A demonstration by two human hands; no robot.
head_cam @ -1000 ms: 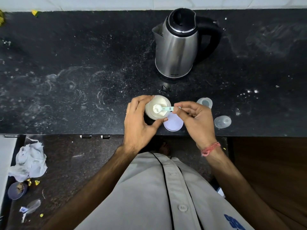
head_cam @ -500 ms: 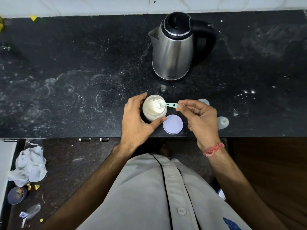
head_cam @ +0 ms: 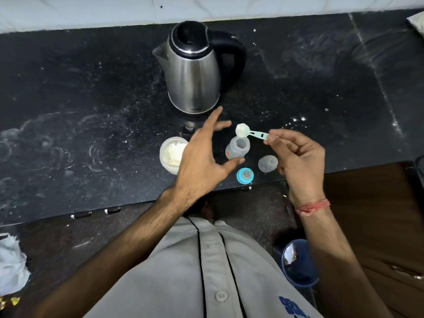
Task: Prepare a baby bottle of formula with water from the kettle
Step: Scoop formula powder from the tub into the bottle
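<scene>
A steel kettle with a black lid and handle stands at the back of the black counter. An open tub of white formula powder sits in front of it. A small clear baby bottle stands open to the tub's right. My right hand pinches the handle of a teal scoop heaped with powder, held just above the bottle's mouth. My left hand hovers open between tub and bottle, its thumb tip near the bottle's base. The blue teat ring and clear cap lie near the front edge.
Powder dust and water rings mark the counter. The counter's front edge runs just below the teat ring. On the floor, a blue bucket stands at the right and crumpled white paper lies at the left. A white tiled wall is behind the kettle.
My right hand lifted the filled scoop out of the tub and carried it right, over the bottle. My left hand let go of the tub and opened toward the bottle. The camera view shifted.
</scene>
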